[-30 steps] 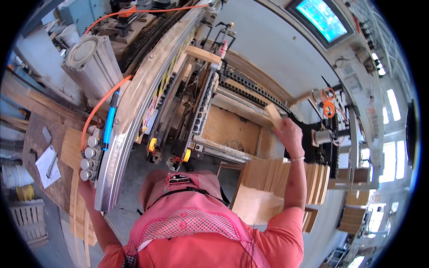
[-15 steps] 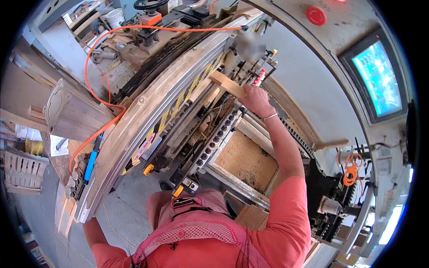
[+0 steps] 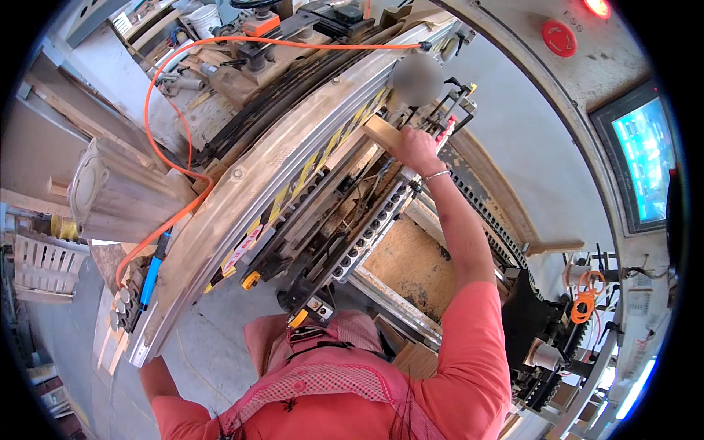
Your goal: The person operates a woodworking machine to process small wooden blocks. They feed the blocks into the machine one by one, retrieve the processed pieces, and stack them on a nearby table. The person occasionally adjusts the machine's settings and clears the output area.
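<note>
step in hand looks like setting a wooden block (image 3: 381, 132) in place. right hand (image 3: 416, 151) holds the block's right end, fingers wrapped round it; block is up by the far end of the long rail with black round caps (image 3: 379, 222), its left end near the striped tape (image 3: 320, 157) along the metal beam (image 3: 235, 194). seated or just above its support: can't tell (hand covers part of it). left hand is hidden behind the beam's near end, only the forearm (image 3: 157, 379) shows, so grip can't be told. next move probably calls for squaring the block, seating it flat, then getting fingers clear.
</note>
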Demonstrator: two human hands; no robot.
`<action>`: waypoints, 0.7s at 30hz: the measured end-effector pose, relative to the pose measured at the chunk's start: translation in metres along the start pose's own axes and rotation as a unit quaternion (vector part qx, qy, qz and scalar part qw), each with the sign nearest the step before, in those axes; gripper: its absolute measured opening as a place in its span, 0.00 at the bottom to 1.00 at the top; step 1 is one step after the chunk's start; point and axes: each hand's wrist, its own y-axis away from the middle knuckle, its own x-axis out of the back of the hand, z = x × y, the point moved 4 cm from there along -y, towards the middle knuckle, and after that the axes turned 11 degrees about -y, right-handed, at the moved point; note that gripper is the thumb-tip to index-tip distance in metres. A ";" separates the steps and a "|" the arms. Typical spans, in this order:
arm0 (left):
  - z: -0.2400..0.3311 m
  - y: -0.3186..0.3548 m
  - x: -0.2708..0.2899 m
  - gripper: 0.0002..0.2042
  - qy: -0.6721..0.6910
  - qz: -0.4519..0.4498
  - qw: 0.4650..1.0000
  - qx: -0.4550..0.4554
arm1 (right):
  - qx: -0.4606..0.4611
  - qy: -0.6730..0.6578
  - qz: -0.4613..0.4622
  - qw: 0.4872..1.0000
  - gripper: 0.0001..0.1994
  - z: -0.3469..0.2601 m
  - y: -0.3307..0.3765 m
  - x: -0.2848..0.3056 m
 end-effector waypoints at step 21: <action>0.358 0.177 -0.222 0.29 0.395 -0.430 0.785 -0.205 | -0.016 -0.285 -0.187 0.940 0.18 -0.028 0.119 0.050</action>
